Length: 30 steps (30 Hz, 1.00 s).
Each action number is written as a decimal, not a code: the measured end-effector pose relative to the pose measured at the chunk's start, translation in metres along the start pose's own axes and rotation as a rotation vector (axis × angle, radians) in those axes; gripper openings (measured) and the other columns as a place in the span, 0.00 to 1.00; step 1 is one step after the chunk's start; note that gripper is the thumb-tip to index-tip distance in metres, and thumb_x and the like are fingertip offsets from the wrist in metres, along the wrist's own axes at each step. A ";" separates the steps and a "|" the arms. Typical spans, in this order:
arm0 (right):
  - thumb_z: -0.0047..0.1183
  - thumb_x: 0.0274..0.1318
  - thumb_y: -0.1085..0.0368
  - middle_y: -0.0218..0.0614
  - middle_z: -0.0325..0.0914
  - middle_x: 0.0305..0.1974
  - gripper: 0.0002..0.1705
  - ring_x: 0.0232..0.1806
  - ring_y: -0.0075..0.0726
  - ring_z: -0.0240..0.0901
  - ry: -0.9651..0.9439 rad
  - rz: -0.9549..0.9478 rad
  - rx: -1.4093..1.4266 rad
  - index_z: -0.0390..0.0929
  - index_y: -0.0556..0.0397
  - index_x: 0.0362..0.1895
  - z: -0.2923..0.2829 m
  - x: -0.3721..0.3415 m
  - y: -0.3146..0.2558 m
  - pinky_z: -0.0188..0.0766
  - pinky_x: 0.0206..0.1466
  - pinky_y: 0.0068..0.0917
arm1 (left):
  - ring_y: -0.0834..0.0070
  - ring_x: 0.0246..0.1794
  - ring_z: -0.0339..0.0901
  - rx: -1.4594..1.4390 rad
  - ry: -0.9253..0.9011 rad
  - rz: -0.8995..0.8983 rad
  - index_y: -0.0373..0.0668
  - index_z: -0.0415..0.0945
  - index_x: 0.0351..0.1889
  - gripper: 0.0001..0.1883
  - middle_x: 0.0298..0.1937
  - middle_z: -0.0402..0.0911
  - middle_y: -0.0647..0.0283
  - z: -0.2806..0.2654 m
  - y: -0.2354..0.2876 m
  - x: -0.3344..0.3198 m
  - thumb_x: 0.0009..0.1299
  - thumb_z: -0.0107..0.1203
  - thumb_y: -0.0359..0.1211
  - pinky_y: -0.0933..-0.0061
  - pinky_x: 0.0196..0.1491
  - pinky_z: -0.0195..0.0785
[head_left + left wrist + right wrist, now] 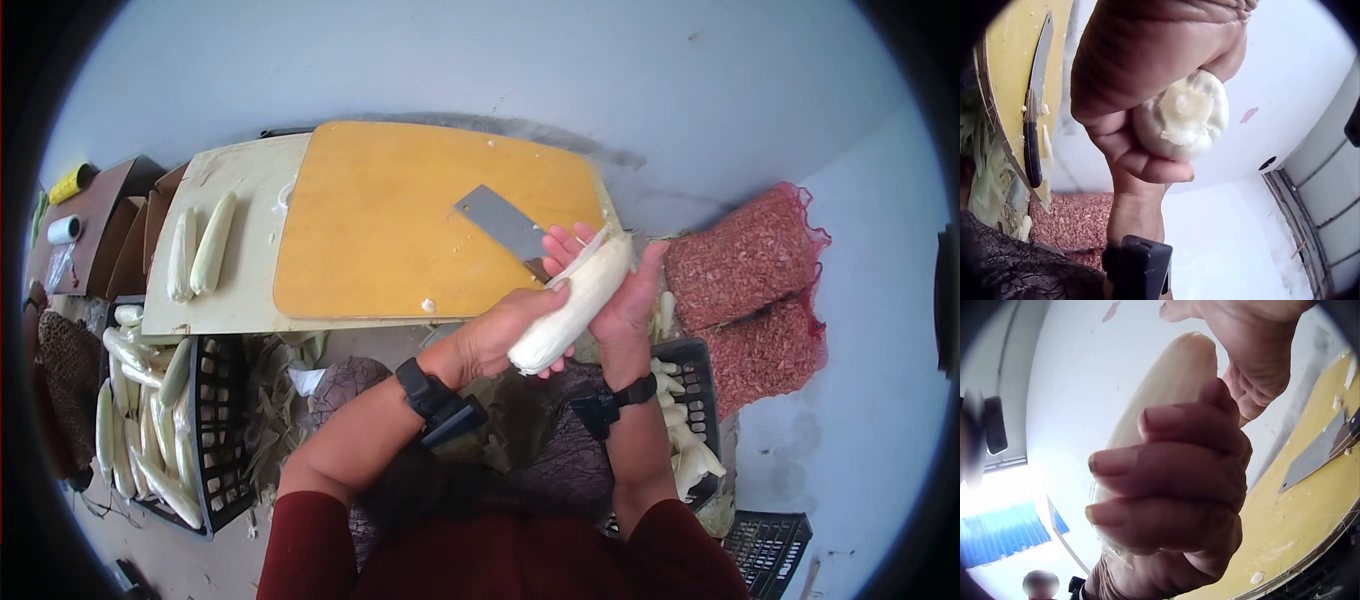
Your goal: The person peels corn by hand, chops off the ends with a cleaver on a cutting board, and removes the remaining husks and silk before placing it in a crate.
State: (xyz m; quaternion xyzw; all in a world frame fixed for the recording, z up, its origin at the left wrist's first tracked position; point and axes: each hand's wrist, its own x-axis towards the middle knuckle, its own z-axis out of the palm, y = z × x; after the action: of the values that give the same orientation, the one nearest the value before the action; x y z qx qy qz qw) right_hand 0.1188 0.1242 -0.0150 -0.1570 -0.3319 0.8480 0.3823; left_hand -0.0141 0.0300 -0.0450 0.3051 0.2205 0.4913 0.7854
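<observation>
My left hand (497, 335) grips the lower part of an ear of corn in pale husk (575, 305), its fingers wrapped around from below. The cut stalk end (1185, 115) shows in the left wrist view. My right hand (630, 300) lies palm up under the upper part, fingers stretched out and thumb raised. In the right wrist view, curled left-hand fingers (1147, 462) cover much of the ear, and the right hand (1254, 350) is near its tip. Behind the hands, a cleaver (500, 222) lies on the yellow cutting board (390, 220), its handle partly hidden.
Two pale ears (213, 245) lie on a cream board (245, 300) at left. Below, a black crate (225, 440) holds several ears in clear wrap. Another black crate (708, 385) with pale ears stands at right, near red mesh sacks (740, 260). Husk scraps (270, 390) lie between.
</observation>
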 end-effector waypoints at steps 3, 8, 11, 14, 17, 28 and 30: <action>0.33 0.40 0.20 0.66 0.57 0.57 0.60 0.59 0.60 0.59 -0.049 0.008 -0.023 0.57 0.66 0.57 0.001 0.006 0.003 0.57 0.61 0.49 | 0.72 0.21 0.77 -0.077 -0.007 0.001 0.35 0.68 0.45 0.28 0.28 0.76 0.56 -0.003 0.001 0.002 0.69 0.40 0.54 0.75 0.20 0.72; 0.34 0.41 0.21 0.66 0.56 0.57 0.59 0.59 0.61 0.59 -0.115 0.033 -0.003 0.56 0.66 0.57 0.009 0.018 0.007 0.59 0.60 0.48 | 0.71 0.25 0.77 -0.189 -0.105 0.023 0.34 0.67 0.48 0.30 0.31 0.76 0.55 -0.010 0.000 0.003 0.69 0.35 0.55 0.76 0.24 0.73; 0.38 0.40 0.21 0.64 0.58 0.57 0.60 0.59 0.62 0.58 -0.112 0.024 -0.012 0.56 0.66 0.59 0.015 0.024 0.005 0.58 0.60 0.50 | 0.71 0.25 0.76 -0.211 -0.129 0.036 0.34 0.67 0.48 0.31 0.31 0.76 0.55 -0.009 0.003 0.000 0.69 0.34 0.55 0.76 0.23 0.72; 0.33 0.44 0.22 0.64 0.60 0.56 0.59 0.58 0.61 0.59 -0.181 0.053 0.006 0.56 0.67 0.58 0.019 0.029 0.006 0.60 0.60 0.49 | 0.71 0.25 0.77 -0.188 -0.092 0.061 0.34 0.67 0.47 0.30 0.30 0.76 0.55 -0.010 0.003 -0.001 0.69 0.36 0.55 0.77 0.23 0.71; 0.26 0.47 0.23 0.63 0.64 0.52 0.55 0.55 0.58 0.64 -0.154 0.052 -0.062 0.60 0.66 0.55 0.024 0.037 0.008 0.63 0.58 0.47 | 0.71 0.25 0.77 -0.095 0.022 0.096 0.34 0.67 0.47 0.28 0.30 0.77 0.56 -0.008 0.008 -0.005 0.68 0.41 0.53 0.78 0.23 0.72; 0.31 0.52 0.28 0.60 0.68 0.49 0.49 0.51 0.54 0.68 0.039 -0.007 -0.278 0.61 0.66 0.53 0.039 0.072 0.022 0.68 0.53 0.43 | 0.76 0.32 0.75 0.164 0.352 0.459 0.33 0.66 0.47 0.19 0.35 0.75 0.60 -0.009 0.015 -0.009 0.65 0.52 0.38 0.76 0.35 0.70; 0.31 0.53 0.29 0.59 0.68 0.49 0.48 0.51 0.53 0.69 0.010 0.037 -0.271 0.61 0.66 0.53 0.035 0.076 0.027 0.68 0.53 0.43 | 0.77 0.34 0.75 0.229 0.446 0.472 0.32 0.66 0.46 0.19 0.36 0.74 0.60 -0.011 0.014 -0.010 0.64 0.53 0.36 0.76 0.37 0.69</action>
State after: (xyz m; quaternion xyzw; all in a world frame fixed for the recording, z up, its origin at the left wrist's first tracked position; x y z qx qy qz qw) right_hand 0.0365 0.1531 -0.0088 -0.2175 -0.4384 0.8014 0.3438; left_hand -0.0348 0.0283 -0.0429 0.3189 0.3638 0.6861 0.5433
